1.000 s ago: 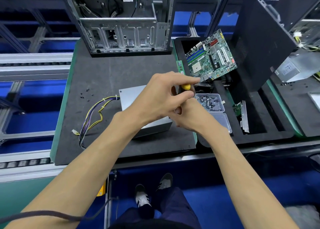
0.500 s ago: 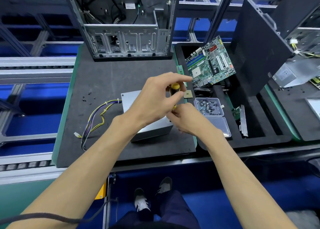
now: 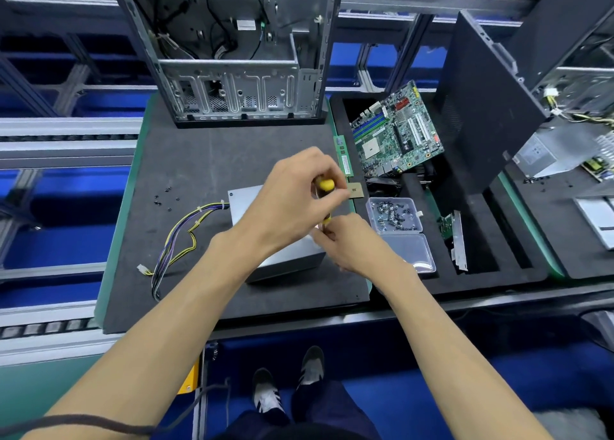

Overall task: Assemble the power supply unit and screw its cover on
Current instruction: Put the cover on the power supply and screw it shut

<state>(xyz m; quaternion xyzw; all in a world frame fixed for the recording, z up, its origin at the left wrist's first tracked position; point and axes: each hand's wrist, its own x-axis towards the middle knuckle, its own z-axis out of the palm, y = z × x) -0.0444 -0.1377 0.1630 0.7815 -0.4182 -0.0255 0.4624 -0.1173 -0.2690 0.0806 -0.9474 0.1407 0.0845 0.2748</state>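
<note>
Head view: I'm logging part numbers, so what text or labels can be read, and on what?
None readable.
Memory stick label: too small.
Motherboard markings: blurred.
Second power supply sticker: blurred.
White tag in the computer case: no legible text.
</note>
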